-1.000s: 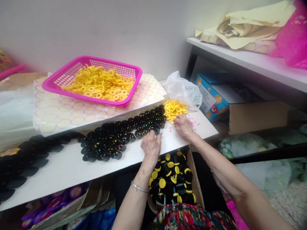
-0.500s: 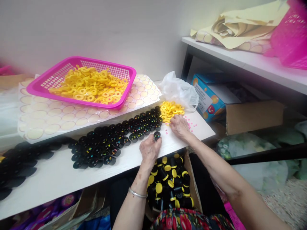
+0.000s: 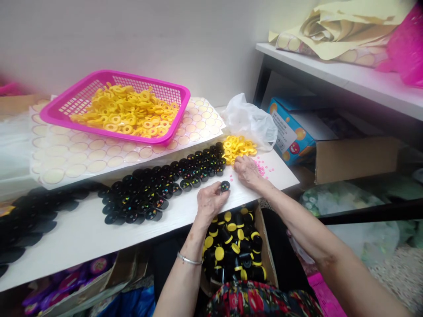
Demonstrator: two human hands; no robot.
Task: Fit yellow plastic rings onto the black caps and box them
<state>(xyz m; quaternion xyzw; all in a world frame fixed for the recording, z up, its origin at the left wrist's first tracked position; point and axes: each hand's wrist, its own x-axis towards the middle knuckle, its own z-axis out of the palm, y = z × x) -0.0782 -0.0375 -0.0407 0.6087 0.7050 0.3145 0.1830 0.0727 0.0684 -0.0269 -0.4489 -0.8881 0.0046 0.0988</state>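
Observation:
My left hand [image 3: 210, 201] pinches a small round black cup [image 3: 225, 186] between thumb and fingers, its open top facing up with coloured specks inside. Just right of it, my right hand [image 3: 247, 172] is closed at the front edge of a pile of yellow rings with tabs [image 3: 238, 146]; its fingertips are hidden, so what they hold does not show. Tiny pink pieces [image 3: 261, 169] lie scattered beside that hand. To the left stand rows of similar black cups [image 3: 142, 193] with coloured bits in them.
A pink basket [image 3: 109, 136] of yellow rings sits on printed sheets [image 3: 79, 160] behind the cups. Below the table's front edge, a cardboard box [image 3: 267, 246] holds black containers with yellow lids. A clear plastic bag [image 3: 249, 121] and a blue box [image 3: 291, 132] are at the right.
My left hand has moved slightly right with the black cup, farther from the rows. My right hand stays at the yellow pile. The view has shifted a little.

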